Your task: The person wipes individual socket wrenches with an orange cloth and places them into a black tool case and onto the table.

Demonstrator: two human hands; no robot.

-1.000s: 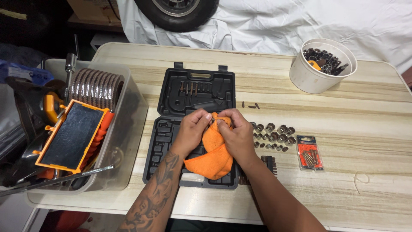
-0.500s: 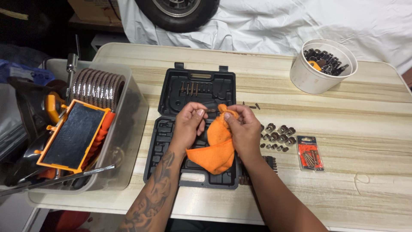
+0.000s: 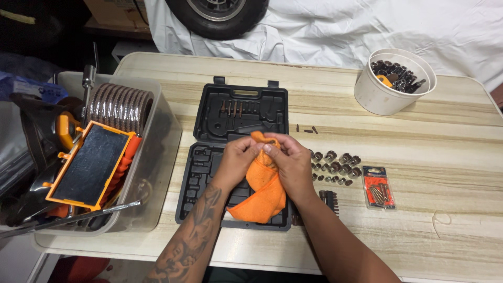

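Note:
My left hand [image 3: 237,160] and my right hand [image 3: 292,165] meet over an open black tool case [image 3: 241,107] on a light wooden table [image 3: 419,147]. Both pinch the top of an orange cloth [image 3: 264,193], which hangs down between them over the case's lower half. The fingertips press together on the bunched cloth; whatever is inside the fold is hidden. Several thin bits sit in slots in the case's upper half.
Several metal sockets [image 3: 335,165] lie in rows right of my right hand, with a bit strip [image 3: 329,199], a red packet of screws [image 3: 378,187] and three loose bits [image 3: 306,129]. A white bucket [image 3: 374,94] of parts stands far right. A clear bin [image 3: 157,152] of tools sits left.
Half a second ago my hands were slightly apart with a thin bit showing between them. They have closed together again and the cloth now covers it.

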